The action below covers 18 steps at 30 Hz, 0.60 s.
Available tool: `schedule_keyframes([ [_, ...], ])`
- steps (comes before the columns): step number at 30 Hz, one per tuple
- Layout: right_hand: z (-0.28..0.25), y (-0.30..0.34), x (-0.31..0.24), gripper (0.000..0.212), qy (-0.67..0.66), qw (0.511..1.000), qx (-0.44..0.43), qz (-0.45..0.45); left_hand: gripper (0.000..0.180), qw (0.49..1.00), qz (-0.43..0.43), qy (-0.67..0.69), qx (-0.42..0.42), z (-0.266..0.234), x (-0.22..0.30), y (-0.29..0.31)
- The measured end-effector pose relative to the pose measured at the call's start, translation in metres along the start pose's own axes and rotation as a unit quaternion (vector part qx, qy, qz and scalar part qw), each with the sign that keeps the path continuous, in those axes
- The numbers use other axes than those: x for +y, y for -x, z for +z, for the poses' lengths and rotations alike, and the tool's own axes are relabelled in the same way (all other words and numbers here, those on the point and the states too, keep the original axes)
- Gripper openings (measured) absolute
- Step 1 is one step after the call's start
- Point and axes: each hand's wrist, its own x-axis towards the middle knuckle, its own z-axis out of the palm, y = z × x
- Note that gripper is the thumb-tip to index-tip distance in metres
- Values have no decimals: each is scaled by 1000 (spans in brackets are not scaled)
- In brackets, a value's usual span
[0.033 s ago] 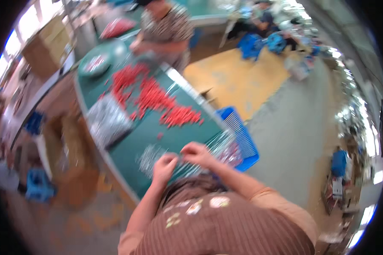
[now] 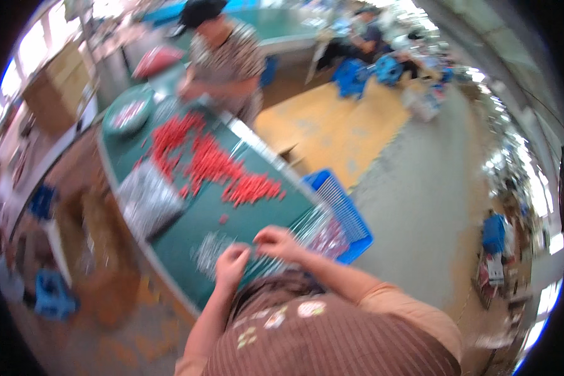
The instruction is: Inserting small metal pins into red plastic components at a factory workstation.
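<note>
Both hands were working at the near end of the long green-topped work table (image 2: 188,219). The left hand (image 2: 232,263) and the right hand (image 2: 279,241) lay close together, fingers curled down onto a clear, glossy plastic bag (image 2: 294,241) that lay flat on the near end of the table, close in front of the person. They appeared to pinch the film, though blur prevented a firm reading of the grip.

Risks noted: the film looked slippery and thin, so a loose pinch could let the bag slide toward the table's right edge, where a blue slatted plastic crate (image 2: 341,213) stood just beside it. A spread of small red pieces (image 2: 219,166) lay loose farther up the table; a sweep of the bag or a forearm could scatter them or push some off the edge. A stack of clear bags with silvery contents (image 2: 147,197) sat near the left edge and could be nudged off.

Limits of view: motion blur softened everything. The bag's contents and opening could not be made out. The red pieces' kind was indeterminate. A co-worker in a patterned shirt (image 2: 229,56) stood at the far end, hands indistinct. The fisheye rim bent and cut off the surroundings.
</note>
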Motion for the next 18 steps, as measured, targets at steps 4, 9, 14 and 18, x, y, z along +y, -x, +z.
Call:
schedule_keyframes([
  [4,11,-1,12,20,-78,997,12,21,7,984,-122,133,6,-7,-7,4],
  [9,6,2,-5,16,7,1000,8,25,5,976,-104,192,-9,-1,-4,2],
  [14,7,1,-6,13,21,1000,15,8,5,981,-97,170,-5,-1,-6,-1],
  [18,9,2,-8,13,47,998,31,9,6,982,-104,159,12,-1,-4,1],
])
